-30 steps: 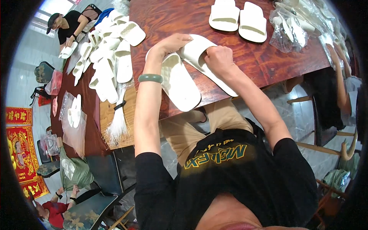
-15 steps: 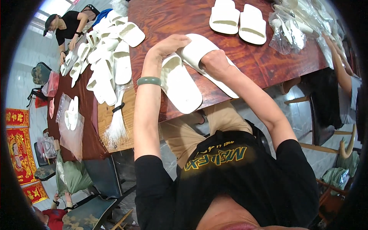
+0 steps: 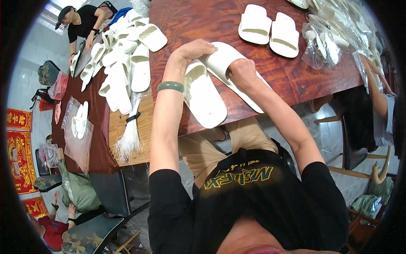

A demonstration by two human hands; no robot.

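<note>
A white slide slipper (image 3: pixel 223 54) lies at an angle near the table's front edge. My left hand (image 3: pixel 193 51) curls over its toe end, fingers resting on the strap. My right hand (image 3: pixel 244 73) is bent and pushed into the strap opening; its fingertips are hidden inside. Beside it, under my left wrist, a second white slide slipper (image 3: pixel 207 99) lies strap end away from me, its heel toward me.
White slippers (image 3: pixel 120 63) are heaped at left, near a bundle of white ties (image 3: pixel 129 137). Another pair (image 3: pixel 256 26) sits at the back. Plastic-bagged slippers (image 3: pixel 323 46) lie at right. Co-workers are at the far left, lower left and right; chairs (image 3: pixel 95 237) stand around the table (image 3: pixel 279 84).
The whole view has shifted slightly. Both my hands stay at the same slipper with nearly the same grip. At lower left, a person in red has raised a hand.
</note>
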